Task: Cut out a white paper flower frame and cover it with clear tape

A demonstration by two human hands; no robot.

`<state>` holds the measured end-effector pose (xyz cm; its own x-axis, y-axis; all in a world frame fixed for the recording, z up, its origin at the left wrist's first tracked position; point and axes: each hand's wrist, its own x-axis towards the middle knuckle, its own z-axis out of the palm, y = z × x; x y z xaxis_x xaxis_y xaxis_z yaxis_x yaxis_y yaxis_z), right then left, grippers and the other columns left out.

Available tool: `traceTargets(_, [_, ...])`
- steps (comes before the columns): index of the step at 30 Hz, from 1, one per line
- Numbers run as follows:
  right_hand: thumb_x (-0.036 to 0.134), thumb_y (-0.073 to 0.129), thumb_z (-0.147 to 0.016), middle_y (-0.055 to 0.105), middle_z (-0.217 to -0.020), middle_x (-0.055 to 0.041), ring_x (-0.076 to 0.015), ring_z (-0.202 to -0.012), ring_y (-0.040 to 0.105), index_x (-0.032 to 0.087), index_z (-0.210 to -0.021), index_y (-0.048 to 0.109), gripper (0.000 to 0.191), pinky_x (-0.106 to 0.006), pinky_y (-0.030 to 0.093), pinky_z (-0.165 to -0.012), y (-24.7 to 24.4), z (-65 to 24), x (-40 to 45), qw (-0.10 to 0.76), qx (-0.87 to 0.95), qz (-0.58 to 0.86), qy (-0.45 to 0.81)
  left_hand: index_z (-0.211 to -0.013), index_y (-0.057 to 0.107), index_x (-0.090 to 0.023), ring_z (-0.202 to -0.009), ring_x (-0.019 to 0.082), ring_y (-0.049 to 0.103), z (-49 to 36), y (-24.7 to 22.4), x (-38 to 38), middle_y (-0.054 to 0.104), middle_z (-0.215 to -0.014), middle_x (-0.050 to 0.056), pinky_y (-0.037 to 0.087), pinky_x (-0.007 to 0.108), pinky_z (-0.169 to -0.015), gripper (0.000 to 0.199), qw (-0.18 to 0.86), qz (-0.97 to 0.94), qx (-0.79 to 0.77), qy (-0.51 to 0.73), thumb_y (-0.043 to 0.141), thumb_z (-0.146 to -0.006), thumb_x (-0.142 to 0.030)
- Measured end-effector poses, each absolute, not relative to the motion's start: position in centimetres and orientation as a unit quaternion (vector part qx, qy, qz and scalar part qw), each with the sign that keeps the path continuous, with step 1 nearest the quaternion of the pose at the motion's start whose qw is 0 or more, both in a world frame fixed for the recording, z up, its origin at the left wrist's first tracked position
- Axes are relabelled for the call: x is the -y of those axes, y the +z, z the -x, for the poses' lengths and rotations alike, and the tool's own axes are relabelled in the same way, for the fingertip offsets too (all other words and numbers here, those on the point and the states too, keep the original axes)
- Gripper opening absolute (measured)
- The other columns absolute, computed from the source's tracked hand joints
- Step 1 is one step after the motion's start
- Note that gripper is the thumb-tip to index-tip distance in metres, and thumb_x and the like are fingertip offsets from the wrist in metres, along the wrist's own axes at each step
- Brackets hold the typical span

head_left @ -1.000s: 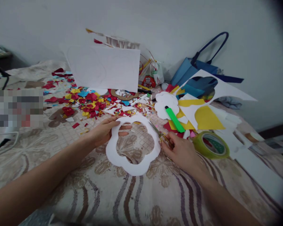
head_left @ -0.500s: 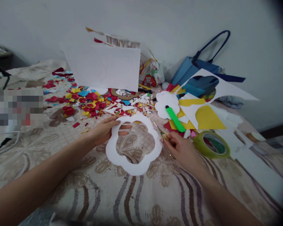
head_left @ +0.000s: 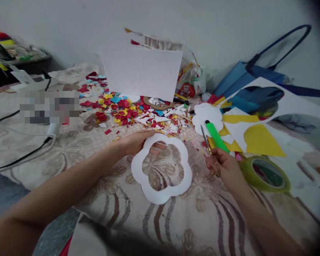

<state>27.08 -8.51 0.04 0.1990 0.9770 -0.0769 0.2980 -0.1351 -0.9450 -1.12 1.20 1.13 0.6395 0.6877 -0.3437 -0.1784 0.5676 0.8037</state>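
My left hand (head_left: 141,142) pinches the upper left edge of a white paper flower-shaped ring (head_left: 162,196), its fingers showing through the large scalloped opening. The ring is tilted above the patterned tablecloth. In my right hand (head_left: 224,165) is a pair of scissors (head_left: 208,145) with gold handles, blades pointing up and away, apart from the ring. Just beyond the scissors a green marker (head_left: 216,136) with a black end lies over white flower-shaped paper (head_left: 207,115). A wide roll of yellowish tape (head_left: 246,170) sits beside my right wrist.
Red, yellow, blue and white paper scraps (head_left: 125,112) cover the table's back. Behind them stands a white sheet (head_left: 144,73). At right lie a cut-out white sheet (head_left: 306,103), yellow paper (head_left: 264,140) and a blue bag (head_left: 234,78). Cables (head_left: 24,156) run at left.
The scissors have moved away from the ring's right edge, out to the right. The ring has turned slightly in my left hand. The camera view has swung left.
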Motion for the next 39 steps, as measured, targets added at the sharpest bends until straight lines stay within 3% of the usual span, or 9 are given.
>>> traceTargets(5, [0.054, 0.072, -0.065, 0.066, -0.072, 0.0005, -0.0051, -0.040, 0.040, 0.021, -0.083, 0.052, 0.043, -0.021, 0.034, -0.039, -0.4, -26.2, 8.3, 0.421, 0.484, 0.633, 0.433, -0.110, 0.059, -0.008, -0.091, 0.022, 0.068, 1.2, 0.7, -0.9, 0.070, -0.102, 0.016, 0.056, 0.027, -0.066, 0.035, 0.855, -0.384, -0.284, 0.203, 0.032, -0.097, -0.027])
traceTargets(14, [0.045, 0.074, -0.066, 0.049, -0.061, 0.0057, -0.0072, -0.046, 0.039, 0.020, -0.084, 0.051, 0.039, -0.022, 0.031, -0.042, 0.4, -24.1, 9.2, 0.402, 0.469, 0.604, 0.504, -0.115, 0.060, -0.013, -0.095, 0.023, 0.066, 0.5, 1.3, 1.0, 0.066, -0.112, 0.016, 0.055, 0.029, -0.066, 0.047, 0.879, -0.392, -0.228, 0.144, 0.032, -0.096, -0.045])
traceTargets(17, [0.042, 0.073, -0.068, 0.048, -0.062, 0.0054, -0.0077, -0.048, 0.040, 0.020, -0.083, 0.051, 0.034, -0.022, 0.032, -0.043, 0.4, -24.1, 9.2, 0.427, 0.464, 0.608, 0.482, -0.115, 0.059, -0.014, -0.096, 0.023, 0.066, 0.6, 1.6, 0.6, 0.065, -0.116, 0.016, 0.056, 0.029, -0.070, 0.045, 0.881, -0.388, -0.220, 0.157, 0.042, -0.092, -0.049])
traceTargets(19, [0.040, 0.072, -0.070, 0.048, -0.064, 0.0052, -0.0080, -0.051, 0.041, 0.020, -0.084, 0.052, 0.032, -0.022, 0.034, -0.045, 0.2, -24.5, 9.0, 0.474, 0.446, 0.611, 0.451, -0.114, 0.059, -0.014, -0.096, 0.022, 0.066, 0.9, 1.8, 0.2, 0.064, -0.119, 0.016, 0.056, 0.029, -0.073, 0.038, 0.865, -0.412, -0.227, 0.175, 0.056, -0.087, -0.041])
traceTargets(22, [0.040, 0.071, -0.073, 0.048, -0.065, 0.0055, -0.0083, -0.053, 0.043, 0.021, -0.086, 0.051, 0.030, -0.022, 0.035, -0.047, -0.2, -25.4, 8.8, 0.513, 0.434, 0.613, 0.417, -0.105, 0.059, -0.014, -0.076, 0.016, 0.068, 1.5, 2.1, -0.3, 0.069, -0.106, 0.014, 0.055, 0.024, -0.061, 0.032, 0.800, -0.484, -0.283, 0.214, 0.070, -0.078, -0.028])
traceTargets(26, [0.045, 0.061, -0.081, 0.049, -0.063, 0.0051, -0.0086, -0.049, 0.040, 0.021, -0.087, 0.049, 0.027, -0.023, 0.031, -0.045, 0.0, -26.6, 8.9, 0.414, 0.526, 0.610, 0.424, -0.089, 0.059, -0.013, -0.049, 0.007, 0.057, 2.2, 2.5, -1.0, 0.071, -0.079, 0.006, 0.045, 0.015, -0.043, 0.023, 0.670, -0.603, -0.352, 0.253, 0.070, -0.077, -0.029])
traceTargets(32, [0.035, 0.056, -0.083, 0.057, -0.073, 0.0006, -0.0138, -0.065, 0.052, 0.022, -0.091, 0.047, 0.018, -0.025, 0.038, -0.056, 1.8, -26.8, 9.9, 0.234, 0.706, 0.593, 0.309, -0.093, 0.063, -0.015, -0.047, 0.006, 0.055, 2.8, 3.0, -1.3, 0.073, -0.078, 0.005, 0.042, 0.013, -0.040, 0.022, 0.668, -0.656, -0.324, 0.134, 0.068, -0.078, -0.030])
traceTargets(39, [0.041, 0.058, -0.082, 0.048, -0.056, 0.0055, -0.0110, -0.050, 0.043, 0.022, -0.081, 0.050, 0.020, -0.024, 0.028, -0.048, 3.8, -26.7, 10.2, 0.106, 0.774, 0.563, 0.270, -0.091, 0.063, -0.016, -0.048, 0.007, 0.057, 2.5, 3.5, -0.4, 0.073, -0.077, 0.004, 0.043, 0.013, -0.040, 0.020, 0.683, -0.653, -0.322, 0.063, 0.067, -0.078, -0.031])
